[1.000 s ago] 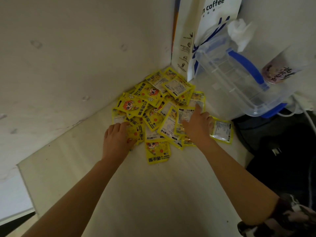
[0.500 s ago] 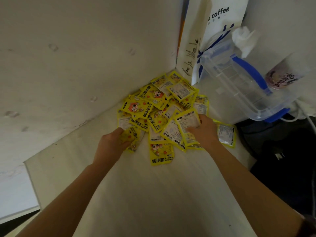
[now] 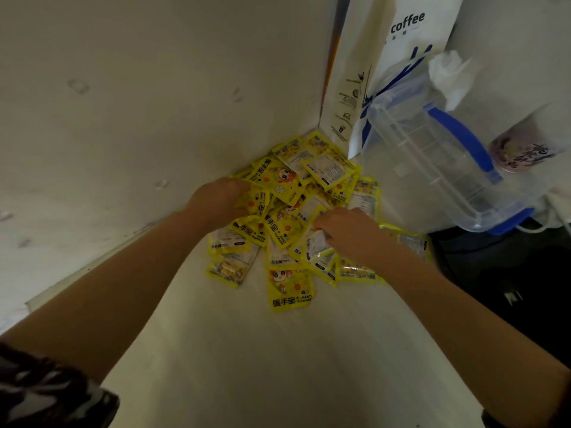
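Note:
A heap of several yellow hand-warmer packets (image 3: 290, 193) lies in the corner of a pale tabletop (image 3: 278, 366), against the wall. My left hand (image 3: 221, 199) is at the heap's left side, fingers curled into the packets and gripping some. My right hand (image 3: 349, 231) is on the heap's right side, fingers curled round a packet (image 3: 315, 251) with its white back showing. One packet (image 3: 290, 288) lies flat at the front of the heap, cartoon face up. Another packet (image 3: 408, 239) peeks out beyond my right wrist.
A clear plastic box with blue handle (image 3: 438, 162) leans at the right. Behind it stands a white coffee paper bag (image 3: 398, 57). A drink cup (image 3: 519, 149) is at far right. The wall (image 3: 139, 103) bounds the left. Dark items lie beyond the table's right edge.
My left hand has moved up and into the left side of the heap, closing on packets. My right hand has curled tighter round a packet. The camera has shifted closer.

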`<action>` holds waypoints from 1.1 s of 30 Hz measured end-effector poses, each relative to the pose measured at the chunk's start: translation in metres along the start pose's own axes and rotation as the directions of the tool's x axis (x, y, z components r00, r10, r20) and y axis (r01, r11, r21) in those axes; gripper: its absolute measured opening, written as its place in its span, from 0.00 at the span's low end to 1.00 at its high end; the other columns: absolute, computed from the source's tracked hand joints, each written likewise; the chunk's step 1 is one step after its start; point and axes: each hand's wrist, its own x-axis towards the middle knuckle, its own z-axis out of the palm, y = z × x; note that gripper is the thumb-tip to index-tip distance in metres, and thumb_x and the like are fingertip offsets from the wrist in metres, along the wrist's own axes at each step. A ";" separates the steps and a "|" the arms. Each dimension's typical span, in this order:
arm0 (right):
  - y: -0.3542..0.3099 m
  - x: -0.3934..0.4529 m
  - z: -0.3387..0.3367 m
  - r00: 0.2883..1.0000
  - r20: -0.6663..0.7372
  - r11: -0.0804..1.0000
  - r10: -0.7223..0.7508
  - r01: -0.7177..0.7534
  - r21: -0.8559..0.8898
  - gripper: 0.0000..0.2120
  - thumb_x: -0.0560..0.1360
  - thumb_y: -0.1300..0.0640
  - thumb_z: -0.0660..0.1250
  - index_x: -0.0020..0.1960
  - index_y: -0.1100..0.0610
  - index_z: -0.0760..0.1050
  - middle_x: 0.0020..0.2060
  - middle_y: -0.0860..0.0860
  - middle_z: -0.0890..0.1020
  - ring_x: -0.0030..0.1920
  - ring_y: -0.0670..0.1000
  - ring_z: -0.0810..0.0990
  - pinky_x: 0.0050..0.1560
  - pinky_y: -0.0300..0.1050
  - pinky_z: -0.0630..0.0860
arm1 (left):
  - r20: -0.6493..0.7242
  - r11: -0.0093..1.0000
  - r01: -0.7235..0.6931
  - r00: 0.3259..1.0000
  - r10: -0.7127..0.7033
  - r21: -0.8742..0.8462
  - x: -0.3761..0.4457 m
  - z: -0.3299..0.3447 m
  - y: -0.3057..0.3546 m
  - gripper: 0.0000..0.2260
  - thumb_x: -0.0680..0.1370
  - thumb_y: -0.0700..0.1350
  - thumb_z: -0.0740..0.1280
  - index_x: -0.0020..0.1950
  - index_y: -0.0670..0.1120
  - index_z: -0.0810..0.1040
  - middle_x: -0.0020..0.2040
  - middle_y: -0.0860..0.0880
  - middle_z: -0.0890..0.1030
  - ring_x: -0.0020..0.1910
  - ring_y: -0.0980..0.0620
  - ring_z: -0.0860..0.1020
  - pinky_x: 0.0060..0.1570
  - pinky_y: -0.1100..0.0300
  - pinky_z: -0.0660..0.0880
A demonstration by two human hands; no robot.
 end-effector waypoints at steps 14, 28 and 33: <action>-0.008 0.001 0.023 0.991 -0.073 0.987 -0.112 0.103 -0.122 0.31 0.68 0.73 0.63 0.69 0.57 0.67 0.66 0.55 0.70 0.69 0.62 0.65 0.66 0.58 0.64 | 0.020 0.997 -0.054 0.998 0.053 0.046 0.013 0.018 -0.015 0.33 0.74 0.54 0.71 0.75 0.46 0.64 0.76 0.46 0.61 0.74 0.46 0.61 0.72 0.44 0.56; -0.008 -0.003 0.010 1.000 0.013 0.995 0.026 -0.025 -0.092 0.24 0.73 0.62 0.66 0.68 0.55 0.65 0.60 0.54 0.70 0.54 0.56 0.78 0.61 0.58 0.69 | -0.233 0.973 -0.033 0.972 -0.022 -0.229 -0.035 0.018 -0.009 0.15 0.70 0.45 0.75 0.50 0.43 0.73 0.45 0.48 0.70 0.42 0.44 0.74 0.39 0.56 0.67; -0.006 -0.012 -0.002 0.997 0.007 0.986 0.075 -0.075 0.146 0.13 0.74 0.60 0.65 0.57 0.54 0.70 0.50 0.51 0.75 0.49 0.54 0.78 0.49 0.48 0.72 | -0.187 0.845 0.101 0.955 -0.231 -0.525 -0.044 -0.001 -0.001 0.20 0.67 0.44 0.78 0.54 0.49 0.74 0.45 0.50 0.76 0.37 0.52 0.76 0.32 0.61 0.73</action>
